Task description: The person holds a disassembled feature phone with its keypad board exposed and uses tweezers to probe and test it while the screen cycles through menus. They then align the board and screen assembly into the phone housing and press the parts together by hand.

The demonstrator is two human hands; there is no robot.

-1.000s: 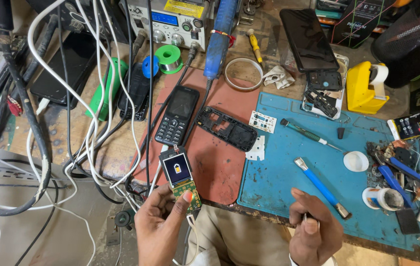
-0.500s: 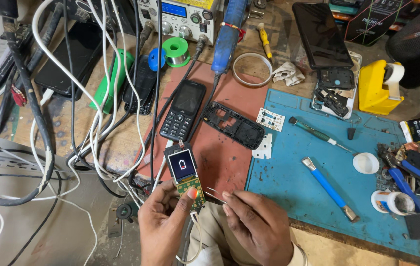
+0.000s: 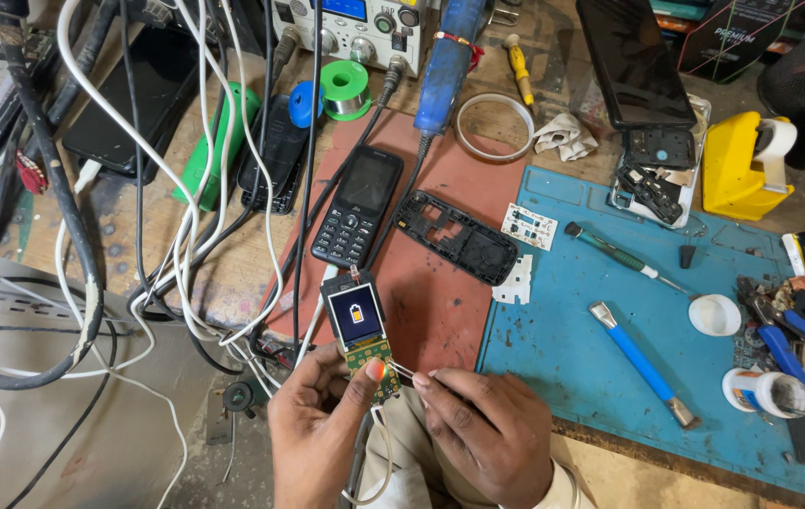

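Now left hand (image 3: pixel 322 429) grips the lit phone board (image 3: pixel 361 332); right hand (image 3: pixel 487 434) pinches tweezers (image 3: pixel 402 371) beside it.

Two bare hands at the frame's 6 o'clock edge: left hand (image 3: pixel 322 429) toward 7 o'clock, right hand (image 3: pixel 487 434) toward 5 o'clock. No gloves, rings or watch visible on either. Short, trimmed nails on the fingers (image 3: pixel 376 369). Pale cream sleeve cuff (image 3: pixel 567 490) at the right wrist, soft fabric, partly cut off by the bottom edge. No sleeve visible at the left wrist. Light beige trousers (image 3: pixel 402 452) between and below the hands, cloth creased in loose folds. Rest of the body out of view.
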